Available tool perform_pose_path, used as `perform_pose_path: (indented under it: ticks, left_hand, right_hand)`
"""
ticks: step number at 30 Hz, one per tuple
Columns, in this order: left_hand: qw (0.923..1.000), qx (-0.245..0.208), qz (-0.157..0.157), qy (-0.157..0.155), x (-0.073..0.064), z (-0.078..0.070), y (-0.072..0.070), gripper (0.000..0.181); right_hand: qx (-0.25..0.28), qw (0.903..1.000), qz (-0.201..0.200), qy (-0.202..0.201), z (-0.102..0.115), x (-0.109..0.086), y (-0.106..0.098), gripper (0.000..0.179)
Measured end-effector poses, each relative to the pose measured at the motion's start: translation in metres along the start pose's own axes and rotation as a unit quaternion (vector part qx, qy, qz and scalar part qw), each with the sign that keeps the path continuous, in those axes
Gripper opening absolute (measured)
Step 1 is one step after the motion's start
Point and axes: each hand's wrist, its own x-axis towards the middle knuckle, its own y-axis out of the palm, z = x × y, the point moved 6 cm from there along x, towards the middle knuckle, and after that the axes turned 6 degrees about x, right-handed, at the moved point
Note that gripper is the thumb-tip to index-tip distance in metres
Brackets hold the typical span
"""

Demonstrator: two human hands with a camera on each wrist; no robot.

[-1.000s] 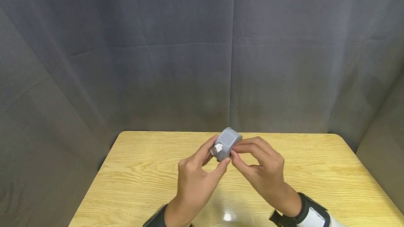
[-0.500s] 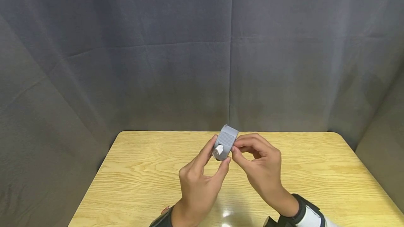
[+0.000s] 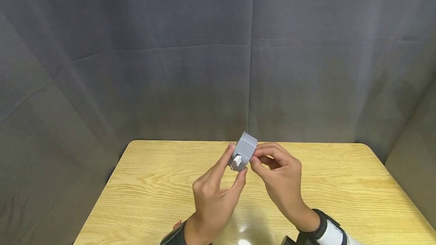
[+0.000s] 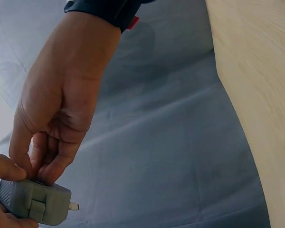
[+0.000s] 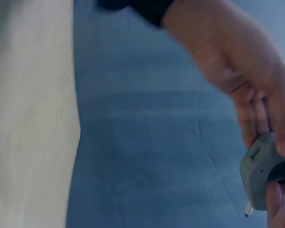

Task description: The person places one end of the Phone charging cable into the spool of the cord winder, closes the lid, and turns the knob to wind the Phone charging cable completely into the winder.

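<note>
A grey rounded cable case (image 3: 246, 146), with a textured panel, is held above the table. My left hand (image 3: 214, 199) grips it across its edges between thumb and index finger. On the right, my right hand (image 3: 281, 179) pinches at its side face with thumb and fingers. A white USB plug (image 3: 236, 162) juts from the case toward the head camera. In the left wrist view a smaller plug (image 4: 74, 206) sticks out at the other end. The right wrist view shows a round opening (image 5: 280, 172) in the case, the right fingertips at it; what they pinch is hidden.
The wooden table (image 3: 153, 184) spreads beneath both hands. A grey curtain (image 3: 187, 86) hangs behind it and at both sides. Dark bands circle both wrists.
The case has turned slightly between the hands, so its textured panel and plug face differently. Both hands have shifted a little upward, and the right has edged left.
</note>
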Motion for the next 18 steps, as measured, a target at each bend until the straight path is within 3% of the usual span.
perform_pose_path:
  ticks: [7,11,14,18]
  left_hand:
    - [1.0,0.004,-0.001,0.006,0.0,0.0,-0.001,0.059]
    - [1.0,0.009,0.001,-0.002,0.001,0.002,-0.002,0.057]
    - [0.9991,-0.007,0.01,-0.042,0.002,0.008,-0.004,0.054]
    - [0.9868,-0.064,0.028,-0.146,0.002,0.022,-0.007,0.052]
  right_hand:
    - [-0.007,0.9989,-0.013,0.044,-0.009,-0.003,0.0,0.017]
    - [0.006,0.9998,0.007,0.019,-0.009,-0.004,0.001,0.021]
    - [0.01,0.9992,0.034,-0.019,-0.005,-0.003,0.003,0.021]
    - [-0.04,0.9957,0.051,-0.066,0.003,0.0,0.003,0.022]
